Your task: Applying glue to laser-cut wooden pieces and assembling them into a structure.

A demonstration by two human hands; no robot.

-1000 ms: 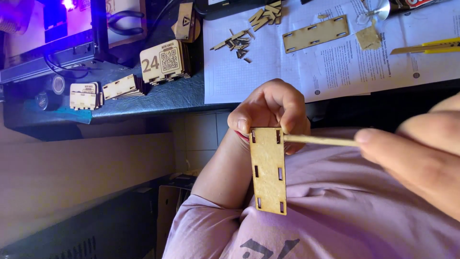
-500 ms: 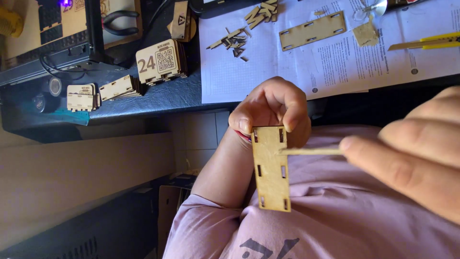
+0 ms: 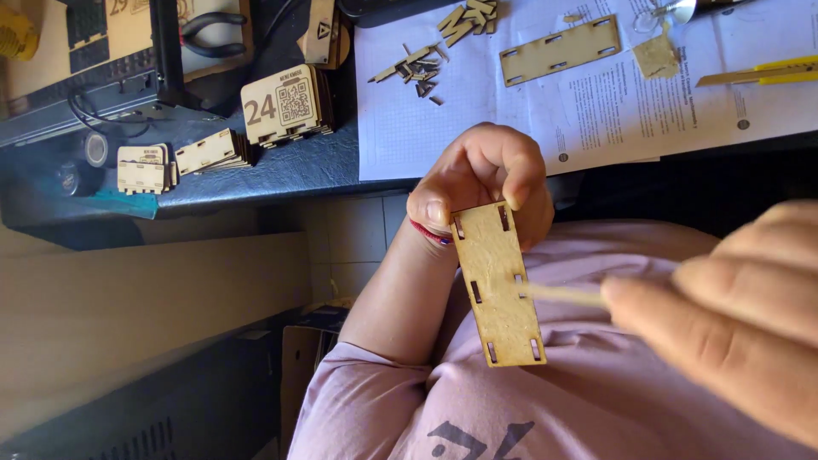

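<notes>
The left hand (image 3: 481,183) pinches the top end of a flat wooden panel (image 3: 498,285), a light rectangle cut with small slots along its edges, and holds it upright in the air above the person's lap, clear of the worktop (image 3: 281,166). The right hand (image 3: 733,319), large and blurred at the right of the view, grips a thin wooden stick (image 3: 567,295) between its fingertips, and the stick's tip sits at one of the slots on the panel's right edge; whether it has entered the slot is too blurred to tell. Judging by this, the work is at an early to middle stage: one panel is in hand with no other piece yet joined to it, a second slotted panel (image 3: 560,49) lies on a sheet of paper (image 3: 477,119) near the far edge of the worktop, and a scatter of small wooden bits (image 3: 422,64) beside it waits unused. Finished-looking wooden boxes (image 3: 285,104) stand at the near edge, with smaller ones (image 3: 145,166) further left. The worktop is dark, and a yellow knife (image 3: 758,70) lies toward its right end. Pliers (image 3: 213,30) rest near a machine at the far left corner. Below the edge are pale floor tiles and a cardboard box.
</notes>
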